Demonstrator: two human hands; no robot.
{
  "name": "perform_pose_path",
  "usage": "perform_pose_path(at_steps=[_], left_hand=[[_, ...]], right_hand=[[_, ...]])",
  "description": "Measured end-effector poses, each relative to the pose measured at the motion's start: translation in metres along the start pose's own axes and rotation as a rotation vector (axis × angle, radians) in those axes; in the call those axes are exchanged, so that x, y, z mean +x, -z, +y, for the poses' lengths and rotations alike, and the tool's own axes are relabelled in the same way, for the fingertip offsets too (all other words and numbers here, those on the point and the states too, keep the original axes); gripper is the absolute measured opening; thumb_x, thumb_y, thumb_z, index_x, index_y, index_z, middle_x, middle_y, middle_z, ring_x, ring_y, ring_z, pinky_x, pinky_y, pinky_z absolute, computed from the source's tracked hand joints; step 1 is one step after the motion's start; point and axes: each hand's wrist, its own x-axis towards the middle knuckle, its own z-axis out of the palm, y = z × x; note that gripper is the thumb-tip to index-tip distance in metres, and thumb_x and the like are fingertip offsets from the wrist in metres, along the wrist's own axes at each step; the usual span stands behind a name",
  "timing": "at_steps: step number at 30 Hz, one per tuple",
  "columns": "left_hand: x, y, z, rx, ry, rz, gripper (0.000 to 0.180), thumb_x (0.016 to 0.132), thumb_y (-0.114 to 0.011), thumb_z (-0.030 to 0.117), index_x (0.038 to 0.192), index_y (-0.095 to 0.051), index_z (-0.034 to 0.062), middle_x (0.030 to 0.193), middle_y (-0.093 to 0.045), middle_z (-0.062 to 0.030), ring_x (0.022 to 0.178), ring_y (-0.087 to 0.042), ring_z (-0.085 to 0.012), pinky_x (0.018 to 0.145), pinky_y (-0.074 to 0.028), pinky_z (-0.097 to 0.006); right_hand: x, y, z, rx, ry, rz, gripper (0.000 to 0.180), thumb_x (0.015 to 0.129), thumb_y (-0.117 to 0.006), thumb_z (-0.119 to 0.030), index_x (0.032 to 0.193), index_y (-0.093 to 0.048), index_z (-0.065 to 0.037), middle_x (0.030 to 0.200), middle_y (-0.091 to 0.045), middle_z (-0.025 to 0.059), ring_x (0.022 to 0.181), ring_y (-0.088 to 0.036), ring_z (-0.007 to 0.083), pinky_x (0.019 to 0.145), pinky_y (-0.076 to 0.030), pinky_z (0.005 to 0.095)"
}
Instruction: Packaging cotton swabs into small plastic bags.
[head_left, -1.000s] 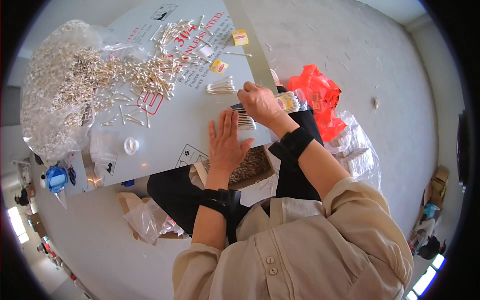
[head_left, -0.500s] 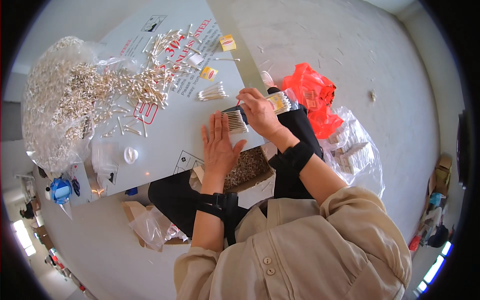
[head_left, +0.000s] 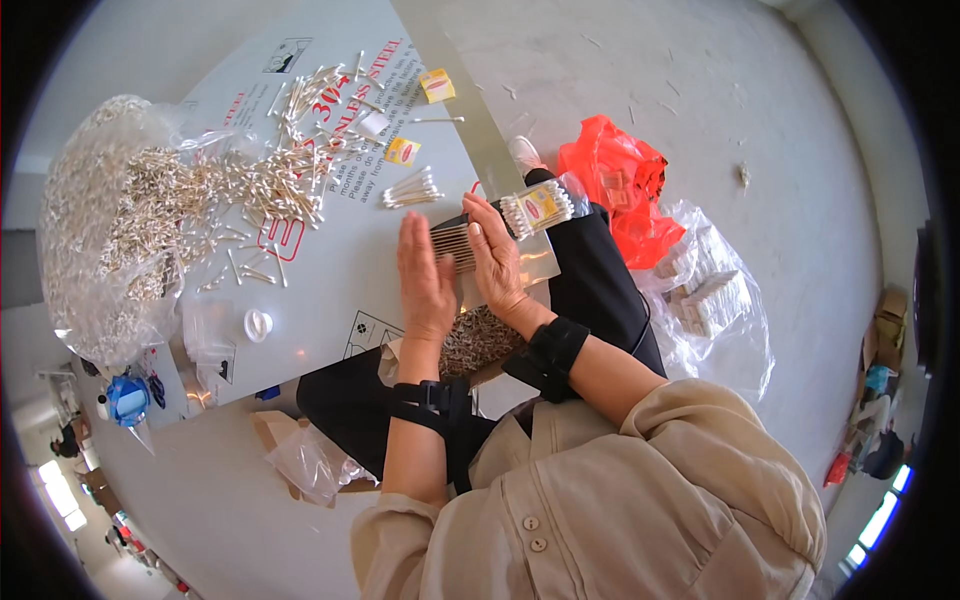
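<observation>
Your left hand now stands flat and upright against the left end of a row of cotton swabs, fingers straight and together, clamped on nothing. A second ago it lay spread over the bundle; it has since turned edge-on and is squaring the swab ends. Your right hand has stayed on the other end, fingers curled over the row and pressing it, with a small clear packet of swabs lying at its fingertips, toward 1 o'clock. I judge the bundle is being evened up between both palms, ready for packing.

The row sits at the near right corner of the bench, very close to its edge. Directly at 6 o'clock from it, on your lap, is a box of loose swabs.

Room on the bench:
- 10 o'clock: scattered loose swabs, spilling from a big clear bag of swabs at 9 o'clock.
- 12 o'clock: a small counted bunch, two yellow labels beyond it.
- 8 o'clock: a white cap, with bare bench between it and your left hand.

Off the bench at 2 o'clock, a red plastic bag lies on the floor; at 3 o'clock, a clear bag of finished packets. The bench edge runs just right of your right hand, so there is little sliding room that way; bare surface lies to the left.
</observation>
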Motion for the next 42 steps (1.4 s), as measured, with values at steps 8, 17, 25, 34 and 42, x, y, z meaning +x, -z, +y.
perform_pose_path(at_steps=[8,17,25,34,42], left_hand=[[0.015,-0.023,0.012,-0.465,0.199,0.281,0.054,0.103,-0.039,0.035,0.142,-0.038,-0.0033,0.145,-0.041,-0.0199,0.135,-0.039,-0.0317,0.112,-0.029,-0.040],[0.021,-0.042,0.024,-0.423,0.186,0.302,0.052,0.103,-0.038,0.032,0.141,-0.040,-0.0039,0.142,-0.042,-0.0223,0.133,-0.040,-0.0334,0.111,-0.030,-0.041],[0.021,-0.026,0.016,-0.235,0.043,0.174,0.056,0.100,-0.047,0.030,0.144,-0.036,-0.0016,0.148,-0.036,-0.0211,0.137,-0.035,-0.0357,0.113,-0.027,-0.045],[0.008,-0.019,0.029,0.525,-0.056,-0.228,0.076,0.090,-0.059,0.041,0.148,-0.029,0.0022,0.157,-0.022,-0.0160,0.146,-0.019,-0.0285,0.117,-0.016,-0.051],[0.007,-0.021,0.030,0.551,-0.027,-0.295,0.076,0.091,-0.057,0.042,0.149,-0.028,0.0017,0.157,-0.022,-0.0163,0.147,-0.018,-0.0284,0.118,-0.013,-0.050]], right_hand=[[0.008,-0.002,0.003,0.023,-0.005,-0.003,0.029,0.101,-0.046,-0.010,0.127,-0.052,0.002,0.135,-0.051,0.0164,0.125,-0.049,0.0274,0.106,-0.036,0.0331],[0.023,0.013,-0.002,-0.141,0.014,-0.006,0.028,0.099,-0.048,-0.009,0.124,-0.055,0.002,0.135,-0.052,0.0178,0.119,-0.054,0.0308,0.099,-0.043,0.0343],[0.049,0.053,-0.016,-0.275,0.079,-0.273,0.037,0.091,-0.058,-0.006,0.127,-0.054,0.001,0.136,-0.050,0.0168,0.124,-0.050,0.0314,0.103,-0.040,0.0364],[0.050,0.083,-0.019,-1.114,0.556,-0.705,0.066,0.077,-0.070,-0.032,0.135,-0.049,-0.007,0.142,-0.047,0.0072,0.137,-0.037,0.0237,0.116,-0.024,0.0443],[0.047,0.089,-0.009,-1.099,0.597,-0.728,0.057,0.082,-0.064,-0.025,0.134,-0.051,-0.007,0.141,-0.048,0.0091,0.137,-0.038,0.0231,0.117,-0.021,0.0456]])
